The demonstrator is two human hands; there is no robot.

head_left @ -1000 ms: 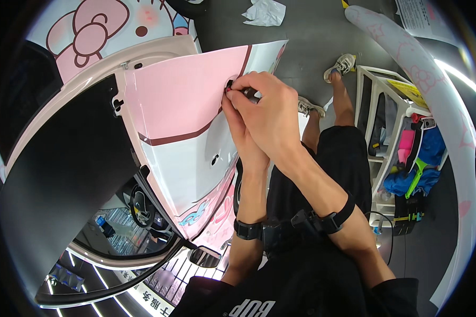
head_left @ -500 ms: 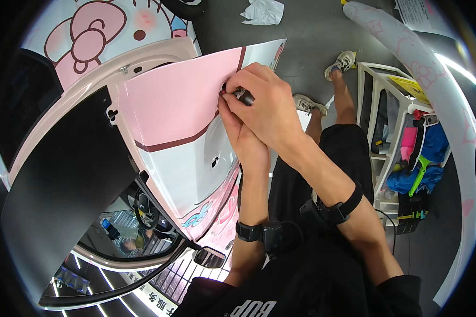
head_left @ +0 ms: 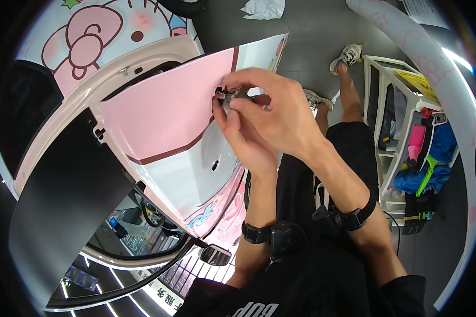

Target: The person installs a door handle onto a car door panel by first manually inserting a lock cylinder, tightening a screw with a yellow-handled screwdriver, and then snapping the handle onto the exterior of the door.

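A car panel (head_left: pixel 164 108) in pink and white film, with a brown stripe, stands swung out from the pale pink body. At its right part, both my hands meet around a small dark fitting (head_left: pixel 228 96) with a red spot at its left end. My right hand (head_left: pixel 280 108) pinches it from above, fingers bent. From below, my left hand (head_left: pixel 248 145) closes its fingertips around the same fitting, close against the panel. Whether the fitting sits in an opening is hidden by the fingers. Lower on the white area is a small dark hole (head_left: pixel 215 165).
A white shelf cart (head_left: pixel 388 66) with blue cloths (head_left: pixel 407 180) and a green scraper (head_left: pixel 427 171) stands at right. Farther right curves a pale printed car part (head_left: pixel 433 68). At left are a dark window (head_left: pixel 63 174) and a mirror (head_left: pixel 215 255). White crumpled sheet (head_left: pixel 264 8) lies on the floor.
My right hand has turned and its fingers have lifted, so more of the fitting shows. Both hands sit slightly lower, and the panel appears shifted left in view.
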